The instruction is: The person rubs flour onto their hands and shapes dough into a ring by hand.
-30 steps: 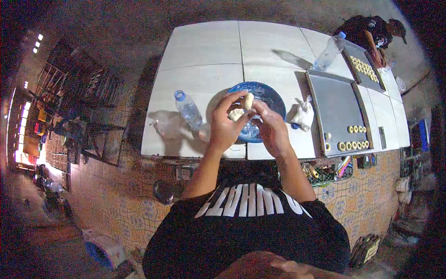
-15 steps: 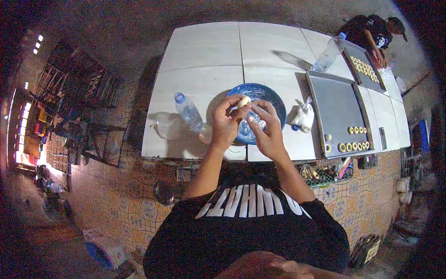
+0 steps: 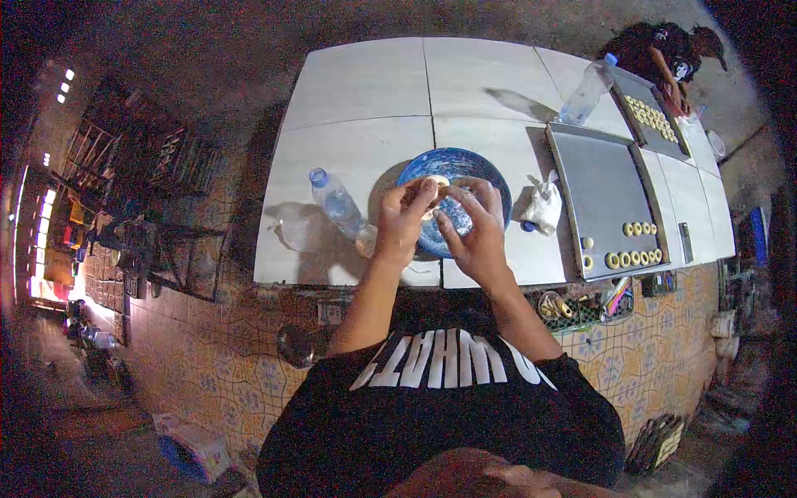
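A small pale piece of dough is pinched in the fingers of my left hand, above the blue basin. My right hand meets it from the other side, its bent fingertips against the dough and its thumb lower down. Fingers cover much of the dough, so its full shape is hidden. White powder, like flour, coats the inside of the basin below both hands.
A clear plastic bottle stands left of the basin. To the right are a white plastic bag and a dark baking tray with several dough rings. Another bottle stands farther back. A co-worker leans over a second tray.
My left thumb has moved up over the dough, covering more of it. Both hands remain above the basin, and the right fingers have curled in slightly.
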`<state>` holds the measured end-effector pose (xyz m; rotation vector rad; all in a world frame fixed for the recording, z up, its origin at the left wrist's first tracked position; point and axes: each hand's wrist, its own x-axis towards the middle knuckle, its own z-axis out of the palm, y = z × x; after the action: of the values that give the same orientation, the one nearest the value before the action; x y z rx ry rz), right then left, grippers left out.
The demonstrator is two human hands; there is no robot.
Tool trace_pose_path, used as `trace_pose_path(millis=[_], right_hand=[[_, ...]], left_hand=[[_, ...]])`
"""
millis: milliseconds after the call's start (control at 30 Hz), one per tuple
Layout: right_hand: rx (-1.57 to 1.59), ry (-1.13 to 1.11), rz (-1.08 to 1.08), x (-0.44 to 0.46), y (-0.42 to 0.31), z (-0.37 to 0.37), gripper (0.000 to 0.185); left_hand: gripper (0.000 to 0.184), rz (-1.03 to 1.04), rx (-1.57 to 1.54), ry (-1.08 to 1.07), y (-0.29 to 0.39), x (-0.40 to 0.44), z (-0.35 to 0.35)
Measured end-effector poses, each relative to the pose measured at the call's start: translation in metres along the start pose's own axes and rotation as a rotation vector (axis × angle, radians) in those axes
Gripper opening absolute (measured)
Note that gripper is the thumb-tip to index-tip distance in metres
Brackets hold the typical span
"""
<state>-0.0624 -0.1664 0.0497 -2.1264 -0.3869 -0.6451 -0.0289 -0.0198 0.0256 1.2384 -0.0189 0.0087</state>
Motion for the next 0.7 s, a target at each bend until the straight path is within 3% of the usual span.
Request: trace_pose_path(millis=[133, 267, 300, 533, 567, 700], right_hand=[[-0.073, 0.074, -0.014, 0.004, 0.006, 0.004, 0.039], [-0.067, 0.163, -0.049, 0.006, 0.012, 0.005, 0.036], [-0.046, 0.177, -0.045, 0.006, 0.014, 0.005, 0.036], [0.018, 0.174, -0.062, 0.007, 0.009, -0.005, 0.032], [0.020, 0.170, -0.083, 0.008, 0.009, -0.007, 0.031], [-0.014, 0.131, -0.112, 0.004, 0.003, -0.012, 0.034]], left_hand=[[0.028, -0.163, -0.208, -0.046, 0.002, -0.003, 0.001], [0.026, -0.190, -0.250, -0.059, 0.004, -0.005, 0.005], [0.027, -0.175, -0.260, -0.194, 0.003, -0.002, 0.001], [0.032, -0.102, -0.275, -0.243, -0.001, -0.005, 0.000], [0.033, -0.151, -0.240, -0.221, -0.005, -0.004, -0.002], [0.035, -0.029, -0.073, -0.173, 0.001, -0.002, 0.008]])
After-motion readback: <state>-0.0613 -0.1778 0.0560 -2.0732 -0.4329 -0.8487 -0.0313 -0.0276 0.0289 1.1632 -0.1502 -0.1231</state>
